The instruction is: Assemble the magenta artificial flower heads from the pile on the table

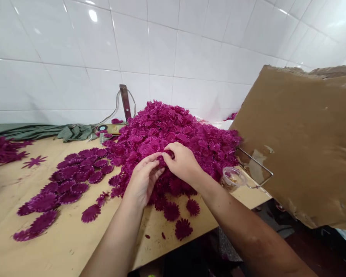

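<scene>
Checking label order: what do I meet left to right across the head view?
Pile of flat magenta petal pieces → lone star-shaped piece → left hand → right hand → clear plastic cup → brown cardboard.

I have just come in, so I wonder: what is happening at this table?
A person's left hand and right hand meet over the front of a large heap, both pinching a magenta flower piece. The fingers hide most of it, so its exact shape is unclear. Overlapping flat pieces lie to the left on the table, and a clear plastic cup sits right of the heap.
</scene>
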A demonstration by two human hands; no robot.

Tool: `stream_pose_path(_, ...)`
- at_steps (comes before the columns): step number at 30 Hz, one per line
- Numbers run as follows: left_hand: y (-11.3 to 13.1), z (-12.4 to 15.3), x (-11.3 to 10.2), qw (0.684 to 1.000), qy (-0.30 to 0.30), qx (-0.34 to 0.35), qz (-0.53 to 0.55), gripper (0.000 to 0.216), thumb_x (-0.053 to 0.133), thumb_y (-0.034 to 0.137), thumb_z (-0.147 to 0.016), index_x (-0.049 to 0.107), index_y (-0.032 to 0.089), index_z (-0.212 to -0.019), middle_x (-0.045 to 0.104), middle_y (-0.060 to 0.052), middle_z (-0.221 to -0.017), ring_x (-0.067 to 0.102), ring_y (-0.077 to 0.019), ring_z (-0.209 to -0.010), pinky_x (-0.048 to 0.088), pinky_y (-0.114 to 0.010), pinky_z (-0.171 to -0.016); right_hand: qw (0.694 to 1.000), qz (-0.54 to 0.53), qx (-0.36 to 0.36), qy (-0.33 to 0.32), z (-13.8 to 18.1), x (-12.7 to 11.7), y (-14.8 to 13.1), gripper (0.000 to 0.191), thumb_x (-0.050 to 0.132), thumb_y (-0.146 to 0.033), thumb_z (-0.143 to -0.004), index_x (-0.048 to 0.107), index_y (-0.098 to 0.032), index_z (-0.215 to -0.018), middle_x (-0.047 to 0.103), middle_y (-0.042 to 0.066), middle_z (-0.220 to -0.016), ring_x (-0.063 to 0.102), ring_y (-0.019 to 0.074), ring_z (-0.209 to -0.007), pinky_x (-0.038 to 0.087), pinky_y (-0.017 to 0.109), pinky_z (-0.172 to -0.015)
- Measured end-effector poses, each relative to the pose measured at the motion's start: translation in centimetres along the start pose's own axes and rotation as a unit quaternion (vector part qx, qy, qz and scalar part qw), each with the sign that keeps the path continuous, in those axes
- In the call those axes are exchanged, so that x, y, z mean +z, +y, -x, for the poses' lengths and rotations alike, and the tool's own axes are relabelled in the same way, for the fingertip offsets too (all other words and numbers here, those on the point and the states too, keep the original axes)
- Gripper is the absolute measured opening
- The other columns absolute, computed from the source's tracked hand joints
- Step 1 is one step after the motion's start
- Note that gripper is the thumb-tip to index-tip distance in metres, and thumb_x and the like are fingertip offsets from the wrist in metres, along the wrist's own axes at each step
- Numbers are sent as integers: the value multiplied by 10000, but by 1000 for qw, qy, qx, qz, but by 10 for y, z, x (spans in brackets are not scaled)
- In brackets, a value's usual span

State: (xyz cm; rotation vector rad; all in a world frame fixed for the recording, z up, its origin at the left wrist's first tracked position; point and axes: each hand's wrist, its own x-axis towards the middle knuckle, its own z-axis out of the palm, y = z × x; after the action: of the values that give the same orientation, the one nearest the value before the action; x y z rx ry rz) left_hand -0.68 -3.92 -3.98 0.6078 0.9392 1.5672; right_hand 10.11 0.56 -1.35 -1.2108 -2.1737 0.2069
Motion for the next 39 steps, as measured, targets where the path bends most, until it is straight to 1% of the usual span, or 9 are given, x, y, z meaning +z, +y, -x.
stream_pose_path(4, -5, -5, -4, 999, 15, 29, -9, 274, 707, 182, -502, 636, 151, -765, 626, 13, -674, 540, -72, -591, 441, -200, -597, 1000, 2, -8, 1, 0, 2, 2, 185, 502, -278, -805, 646, -170, -845, 615, 65, -814, 536, 159, -722, 384, 278, -695)
stream_pose_path(9, 0, -7, -6, 994, 6, 79, -70, 193, 674, 120, -510, 635, 145, -698, 582, 43, -554, 496, -54, -520, 408, -185, -556, 999, 40, 8, 28, -12, -8, 16, 440, 399, -397, -854, 512, -179, -489, 517, 49, -618, 489, 157, -610, 368, 310, -645)
stream_pose_path(13, 7, -10, -5, 989, 11, 97, -107, 128, 656, 83, -525, 604, 142, -625, 591, 37, -541, 509, -60, -527, 412, -190, -568, 993, -3, 37, 109, -20, -10, 23, 117, 577, -270, -720, 592, -154, -713, 502, 78, -845, 513, 158, -686, 427, 319, -668)
stream_pose_path(14, 7, -13, -6, 988, 14, 100, -116, 128, 662, 85, -525, 596, 142, -618, 576, 43, -518, 493, -58, -506, 401, -188, -548, 992, -32, 41, 115, -20, -10, 22, 153, 601, -253, -688, 599, -144, -796, 487, 93, -923, 518, 150, -691, 443, 314, -652)
stream_pose_path(16, 7, -18, -9, 986, 15, 108, -130, 144, 692, 121, -520, 581, 143, -609, 543, 56, -479, 450, -51, -462, 361, -184, -498, 991, -96, 33, 85, -17, -8, 15, 233, 607, -272, -685, 596, -138, -875, 480, 105, -986, 526, 135, -681, 463, 300, -620)
stream_pose_path(21, 3, -29, -16, 985, 5, 119, -122, 335, 783, 322, -432, 562, 143, -610, 524, 55, -483, 446, -65, -478, 335, -196, -489, 962, -245, 19, -121, -7, 4, -7, 200, 595, -289, -707, 584, -147, -847, 584, 36, -775, 527, 114, -633, 460, 271, -621)
stream_pose_path(25, 1, -29, -16, 984, 12, 135, -116, 392, 743, 463, -476, 525, 151, -571, 518, 48, -511, 441, -69, -504, 349, -208, -516, 932, -324, 68, -147, -8, 12, -14, 102, 575, -172, -682, 545, -143, -776, 520, -30, -602, 472, 82, -533, 403, 229, -538)
stream_pose_path(32, 3, -20, -11, 986, -20, 140, -93, 373, 702, 438, -581, 557, 152, -771, 523, 54, -599, 424, -65, -538, 357, -203, -544, 959, -269, 73, 58, -20, 13, -9, 71, 505, -132, -695, 492, -173, -639, 457, -53, -522, 421, 79, -477, 340, 221, -496)
stream_pose_path(39, 15, 2, -9, 980, -64, 137, -126, 281, 681, 281, -626, 563, 163, -852, 472, 67, -570, 398, -60, -506, 330, -185, -500, 978, -79, 63, 184, -46, -6, 13, 157, 417, -92, -749, 554, -168, -762, 589, 54, -775, 552, 180, -752, 445, 350, -751)
